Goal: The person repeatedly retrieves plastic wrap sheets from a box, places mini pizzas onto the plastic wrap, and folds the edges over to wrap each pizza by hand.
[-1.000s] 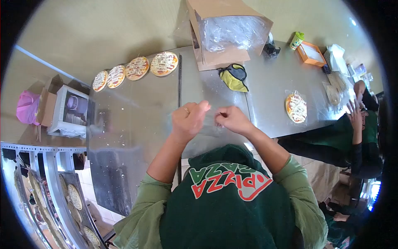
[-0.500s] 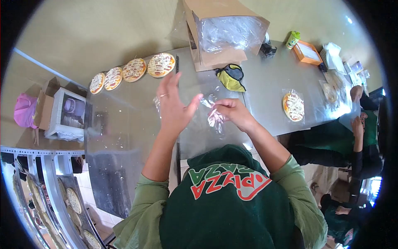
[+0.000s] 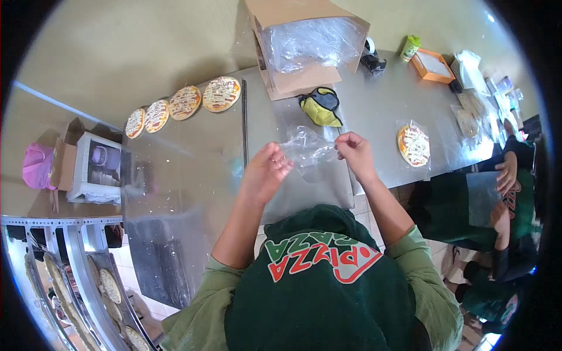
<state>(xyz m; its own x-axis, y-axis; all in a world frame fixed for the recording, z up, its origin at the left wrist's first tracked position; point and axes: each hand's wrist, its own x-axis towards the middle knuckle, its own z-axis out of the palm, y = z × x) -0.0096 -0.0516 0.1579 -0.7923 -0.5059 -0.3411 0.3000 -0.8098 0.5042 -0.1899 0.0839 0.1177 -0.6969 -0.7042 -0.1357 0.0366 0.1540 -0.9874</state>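
Observation:
A clear plastic bag (image 3: pixel 309 147) is stretched between my two hands above the metal table. My left hand (image 3: pixel 268 171) pinches its left edge, with the fingers curled. The bag's right edge is held between the thumb and fingertips of my right hand (image 3: pixel 356 155). Just beyond the bag lies a yellow-green and black cloth item (image 3: pixel 321 106). Behind that, an open cardboard box (image 3: pixel 304 82) on its side is stuffed with clear plastic bags (image 3: pixel 313 44).
Several topped pizzas, one here (image 3: pixel 221 94), line the back left. A bagged pizza (image 3: pixel 413 145) lies to the right, near a tape dispenser (image 3: pixel 372 63) and an orange tray (image 3: pixel 432 65). A co-worker (image 3: pixel 468 202) holds a clear sheet at far right. Pizza racks (image 3: pixel 79 257) stand lower left.
The crumpled bag has been spread out between my hands. My left hand has come down and closed on its edge; my right hand has moved right. The co-worker's sheet is lower.

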